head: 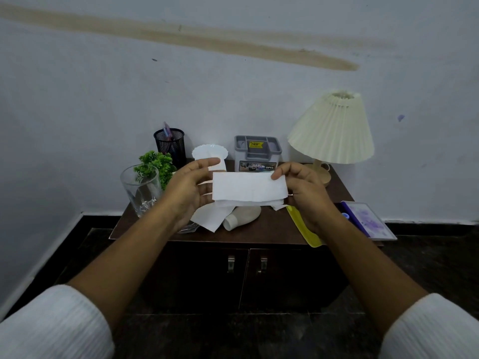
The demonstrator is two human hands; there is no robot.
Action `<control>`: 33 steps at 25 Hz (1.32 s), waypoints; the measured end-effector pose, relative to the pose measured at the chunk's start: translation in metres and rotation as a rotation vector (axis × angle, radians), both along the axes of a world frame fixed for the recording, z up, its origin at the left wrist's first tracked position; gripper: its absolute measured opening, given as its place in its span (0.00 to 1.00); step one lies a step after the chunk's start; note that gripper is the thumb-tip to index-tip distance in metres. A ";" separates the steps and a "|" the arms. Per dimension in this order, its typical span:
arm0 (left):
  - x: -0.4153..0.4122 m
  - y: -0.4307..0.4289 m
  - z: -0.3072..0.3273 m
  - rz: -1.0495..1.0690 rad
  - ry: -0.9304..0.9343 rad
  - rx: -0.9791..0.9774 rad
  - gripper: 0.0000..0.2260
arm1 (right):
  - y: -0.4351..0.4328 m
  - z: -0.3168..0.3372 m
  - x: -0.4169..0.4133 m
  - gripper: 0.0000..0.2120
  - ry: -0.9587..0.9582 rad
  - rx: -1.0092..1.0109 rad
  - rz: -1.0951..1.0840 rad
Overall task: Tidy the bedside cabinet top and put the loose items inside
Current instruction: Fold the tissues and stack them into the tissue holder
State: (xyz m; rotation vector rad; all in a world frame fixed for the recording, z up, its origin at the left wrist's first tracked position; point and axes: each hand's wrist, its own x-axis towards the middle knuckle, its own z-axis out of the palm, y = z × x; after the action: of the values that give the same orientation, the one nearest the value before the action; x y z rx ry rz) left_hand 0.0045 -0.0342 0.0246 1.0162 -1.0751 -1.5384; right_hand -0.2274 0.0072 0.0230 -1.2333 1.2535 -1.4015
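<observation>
We see the folded white tissue (248,187) held in the air above the worktop (261,230), between both hands and in front of the grey organiser box (258,151).

Right hand (304,195): grip closed on the tissue's upper right corner, pinched between thumb and forefinger. The remaining fingers curl at the sheet's right edge, tips hidden.

Left hand (185,194): grip loose, fingers straight behind the tissue's left edge with their tips covered, thumb raised clear of the sheet.

Below the held tissue, a second loose tissue (208,220) lies on the worktop, its left part hidden by the left wrist. A white bottle (242,216) lies on its side just beside it, its far end covered by the held tissue. A clear item (188,228) under the left wrist cannot be identified.

The yellow object (304,230) is largely hidden by the right forearm and overhangs the front edge. The purple-covered flat item (368,220) overhangs the worktop's right end; we cannot tell what it is. The white vase (210,152) shows only its rim above the left thumb.
</observation>
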 end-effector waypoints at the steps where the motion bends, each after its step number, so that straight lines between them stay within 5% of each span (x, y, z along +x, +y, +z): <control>1: -0.001 0.001 -0.001 -0.037 -0.003 0.057 0.11 | 0.000 0.000 0.000 0.14 -0.002 -0.002 0.003; 8: -0.007 0.006 -0.010 -0.087 -0.172 0.010 0.06 | 0.002 -0.001 -0.007 0.12 0.088 -0.014 -0.046; 16: -0.020 0.013 -0.007 -0.147 -0.306 -0.187 0.09 | 0.001 -0.012 0.012 0.13 0.530 -0.094 0.083; 33: -0.035 -0.026 -0.015 -0.032 -0.298 -0.212 0.07 | -0.048 -0.016 0.008 0.06 0.346 -0.064 0.119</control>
State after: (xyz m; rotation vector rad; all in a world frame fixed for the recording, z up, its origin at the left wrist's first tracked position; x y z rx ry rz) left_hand -0.0301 -0.0605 0.0093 1.1049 -1.4349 -1.2898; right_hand -0.2192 -0.0408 0.0068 -1.6183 1.3473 -1.1831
